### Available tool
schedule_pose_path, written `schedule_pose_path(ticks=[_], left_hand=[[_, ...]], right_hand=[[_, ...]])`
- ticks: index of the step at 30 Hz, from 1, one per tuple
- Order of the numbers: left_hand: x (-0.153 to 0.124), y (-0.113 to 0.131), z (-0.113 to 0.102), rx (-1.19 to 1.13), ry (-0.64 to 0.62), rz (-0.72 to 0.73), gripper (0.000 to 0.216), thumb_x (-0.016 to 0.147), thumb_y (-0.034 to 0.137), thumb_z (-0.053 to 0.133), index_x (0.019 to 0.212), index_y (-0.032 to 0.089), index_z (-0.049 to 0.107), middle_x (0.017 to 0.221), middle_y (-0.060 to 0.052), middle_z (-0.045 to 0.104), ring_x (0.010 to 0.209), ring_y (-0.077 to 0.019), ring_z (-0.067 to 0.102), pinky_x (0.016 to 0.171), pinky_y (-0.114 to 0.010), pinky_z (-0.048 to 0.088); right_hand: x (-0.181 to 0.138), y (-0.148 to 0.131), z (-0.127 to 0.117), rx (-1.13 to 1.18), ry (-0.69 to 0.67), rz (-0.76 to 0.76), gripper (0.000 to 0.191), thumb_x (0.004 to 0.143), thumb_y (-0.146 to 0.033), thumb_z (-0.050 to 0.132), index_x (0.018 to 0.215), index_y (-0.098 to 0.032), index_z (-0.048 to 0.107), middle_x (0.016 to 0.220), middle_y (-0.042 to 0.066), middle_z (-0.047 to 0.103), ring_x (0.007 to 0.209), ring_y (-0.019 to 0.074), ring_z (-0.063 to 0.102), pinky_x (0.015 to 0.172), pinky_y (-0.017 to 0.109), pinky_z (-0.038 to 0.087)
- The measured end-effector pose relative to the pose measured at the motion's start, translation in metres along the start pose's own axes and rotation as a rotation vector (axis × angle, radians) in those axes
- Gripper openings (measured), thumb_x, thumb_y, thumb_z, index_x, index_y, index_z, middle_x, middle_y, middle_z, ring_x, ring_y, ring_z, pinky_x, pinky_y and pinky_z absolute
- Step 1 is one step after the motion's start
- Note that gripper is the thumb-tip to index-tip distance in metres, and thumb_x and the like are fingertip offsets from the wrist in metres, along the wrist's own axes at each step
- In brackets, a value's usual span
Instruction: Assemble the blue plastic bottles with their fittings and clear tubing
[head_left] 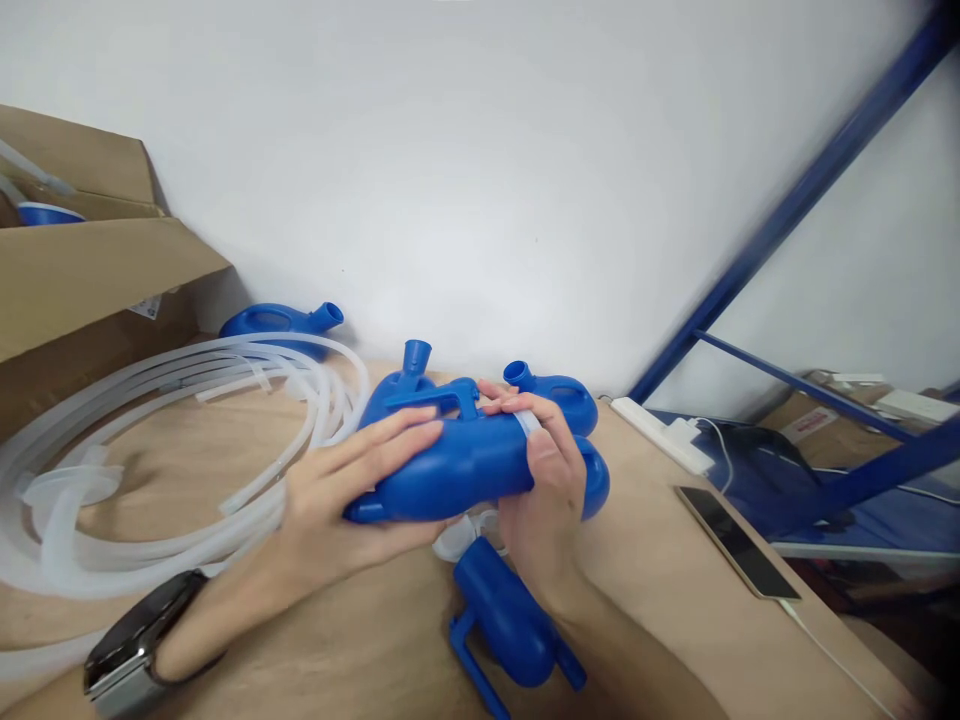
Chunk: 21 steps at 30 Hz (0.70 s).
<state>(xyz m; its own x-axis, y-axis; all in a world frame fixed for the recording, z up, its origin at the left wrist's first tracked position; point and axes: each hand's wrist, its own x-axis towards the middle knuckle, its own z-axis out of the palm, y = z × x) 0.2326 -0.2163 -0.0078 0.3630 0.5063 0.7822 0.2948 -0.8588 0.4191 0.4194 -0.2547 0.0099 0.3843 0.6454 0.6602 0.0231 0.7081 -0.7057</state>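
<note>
Both hands hold a blue plastic container with a handle [457, 465] a little above the wooden table [660, 560]. My left hand [345, 500] cups its left end, fingers stretched along the body. My right hand [547, 490] wraps round its right end, with a short piece of clear tube [526, 420] pressed under the fingers. A smartwatch [135, 640] is on my left wrist. Another blue container [506, 620] lies on the table just below the hands.
Coiled clear tubing [150, 470] covers the table's left. More blue containers [281, 320] [559, 395] lie near the white wall. Cardboard boxes [82, 280] stand at left. A phone [739, 545] on a cable and a white power strip [660, 430] lie at right, beside blue shelving [795, 200].
</note>
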Motion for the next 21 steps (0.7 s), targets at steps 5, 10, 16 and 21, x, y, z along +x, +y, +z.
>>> schedule_pose_path(ticks=[5,10,16,21], left_hand=[[0.017,-0.001,0.014,-0.763,-0.257,-0.644,0.081,0.056,0.047,0.102,0.131,0.026,0.078,0.126,-0.007,0.08,0.118,-0.0356,0.076,0.098,-0.044,0.067],[0.023,0.001,0.004,-0.944,-0.382,-0.738,0.081,0.052,0.048,0.104,0.127,0.026,0.08,0.123,-0.008,0.081,0.117,-0.0362,0.075,0.095,-0.043,0.067],[0.03,-0.001,-0.021,-0.115,-0.118,-0.061,0.067,0.084,0.047,0.089,0.146,0.033,0.066,0.142,-0.005,0.073,0.124,-0.0305,0.073,0.109,-0.044,0.061],[0.032,-0.025,-0.034,0.314,-0.121,0.43,0.06,0.104,0.017,0.065,0.161,0.031,0.05,0.16,-0.011,0.058,0.143,-0.0282,0.061,0.117,-0.041,0.054]], right_hand=[[0.001,-0.001,-0.005,-0.202,-0.063,-0.398,0.021,0.101,-0.042,0.058,0.105,-0.027,0.071,0.096,0.003,0.073,0.11,0.0302,0.076,0.124,0.061,0.04],[0.01,-0.002,-0.012,-0.278,-0.145,-0.598,0.026,0.101,-0.05,0.053,0.106,-0.029,0.066,0.088,0.005,0.071,0.1,0.0347,0.077,0.114,0.069,0.048],[0.031,0.003,-0.035,-0.284,-0.443,-0.356,0.037,0.102,-0.05,0.058,0.134,-0.033,0.065,0.141,0.006,0.071,0.15,0.0369,0.053,0.127,0.069,0.035],[0.03,0.01,-0.027,-0.056,-0.302,-0.059,0.055,0.102,-0.045,0.064,0.155,-0.04,0.051,0.168,0.003,0.049,0.157,0.031,0.045,0.126,0.06,0.043]])
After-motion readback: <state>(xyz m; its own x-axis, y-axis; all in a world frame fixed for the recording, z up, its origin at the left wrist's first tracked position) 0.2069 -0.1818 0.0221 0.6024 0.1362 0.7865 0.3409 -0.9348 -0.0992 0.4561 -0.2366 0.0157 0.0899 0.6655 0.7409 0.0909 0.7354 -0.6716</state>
